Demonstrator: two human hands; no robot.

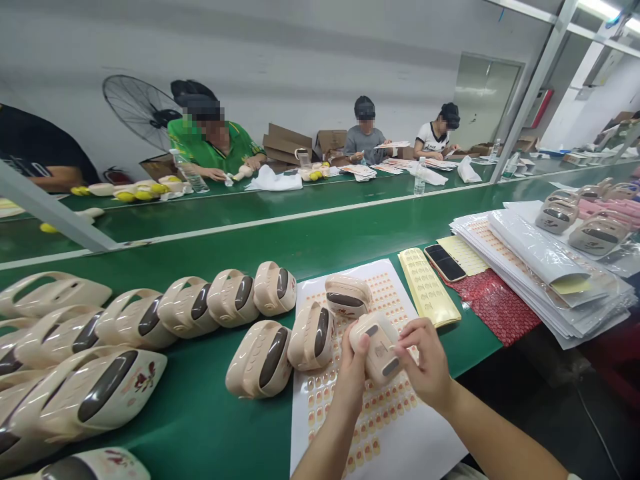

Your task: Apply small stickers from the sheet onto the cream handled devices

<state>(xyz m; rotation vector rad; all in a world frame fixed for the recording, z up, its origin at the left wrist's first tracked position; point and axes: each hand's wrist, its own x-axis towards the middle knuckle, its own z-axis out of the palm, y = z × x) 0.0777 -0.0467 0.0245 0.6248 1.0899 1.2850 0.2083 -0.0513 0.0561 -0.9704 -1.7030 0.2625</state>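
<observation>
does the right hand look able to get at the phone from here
Probably yes: only some flat yellow labels lie between the right hand and the phone, which lies uncovered. First, though, the right hand would likely have to leave the beige plastic piece that the left hand holds.

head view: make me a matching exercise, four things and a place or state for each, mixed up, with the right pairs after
1. phone
2. left hand
3. fan
4. red textured sheet

A. near the wall, by the person in green
B. beside the paper stack
C. lying flat, dark screen up
D. gripping the cream device

Pairs: 1-C, 2-D, 3-A, 4-B
</observation>
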